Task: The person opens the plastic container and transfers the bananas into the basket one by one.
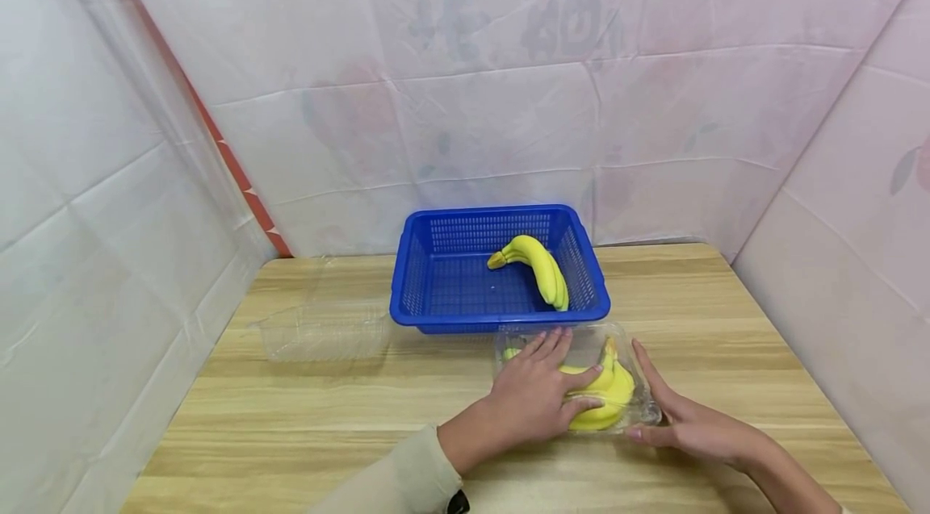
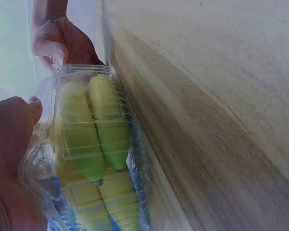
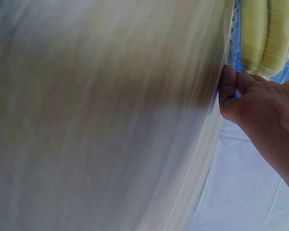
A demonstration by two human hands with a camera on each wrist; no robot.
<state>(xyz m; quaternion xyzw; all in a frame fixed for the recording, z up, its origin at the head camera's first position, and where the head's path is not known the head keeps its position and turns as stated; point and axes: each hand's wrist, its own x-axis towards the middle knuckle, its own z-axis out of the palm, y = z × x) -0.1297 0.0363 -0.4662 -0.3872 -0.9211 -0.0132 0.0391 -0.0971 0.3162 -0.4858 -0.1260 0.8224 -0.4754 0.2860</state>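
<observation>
A clear plastic clamshell box [image 1: 581, 336] with yellow bananas [image 1: 613, 397] inside lies on the table in front of the blue basket. My left hand [image 1: 534, 389] rests flat on its lid, fingers stretched out over the top. At the box's right end, my right hand [image 1: 690, 421] holds the side, with the thumb at the near corner and the fingers along the edge. In the left wrist view, the bananas [image 2: 106, 125] show through the ribbed wall, and the right thumb touches the rim. In the right wrist view, the right hand's fingertips [image 3: 229, 79] meet the box's lower edge.
A blue plastic basket [image 1: 501, 319] stands behind the box, holding a bunch of bananas [image 1: 541, 268] at its right side. To the left, another clear plastic box [image 1: 323, 332] sits on the wooden table [image 1: 327, 425] with its lid raised. Pale sheets [image 1: 465, 110] hang around the table.
</observation>
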